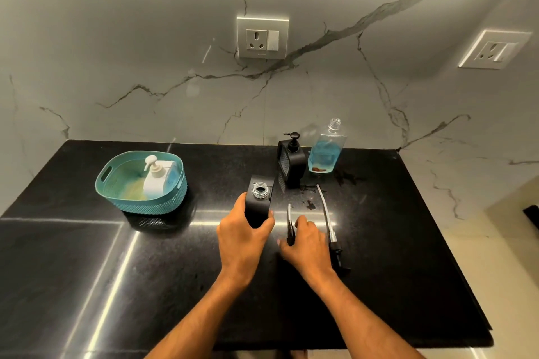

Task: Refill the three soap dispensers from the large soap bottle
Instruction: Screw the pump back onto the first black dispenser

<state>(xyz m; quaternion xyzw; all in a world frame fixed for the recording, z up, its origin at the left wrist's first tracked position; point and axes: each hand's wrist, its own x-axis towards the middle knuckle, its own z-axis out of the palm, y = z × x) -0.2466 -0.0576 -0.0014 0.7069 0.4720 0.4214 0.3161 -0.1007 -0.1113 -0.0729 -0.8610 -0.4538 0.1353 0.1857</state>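
My left hand [240, 237] grips an open black dispenser [259, 202] with its pump off and a clear neck showing on top. Just to its right, my right hand [306, 243] pinches a black pump head with a clear tube [289, 220] lying on the counter. A second pump with a longer tube [328, 216] lies further right. Behind stands a black dispenser [293, 160] with its pump on. The large clear bottle [325, 151], uncapped and part full of blue soap, stands beside it. A white dispenser [154, 176] sits in a teal basket [116, 186].
The black counter [87, 256] ends at the right edge, beyond the longer pump. Small wet spots [310, 204] lie between the pumps and the rear dispenser. A marble wall with two sockets [262, 38] stands behind.
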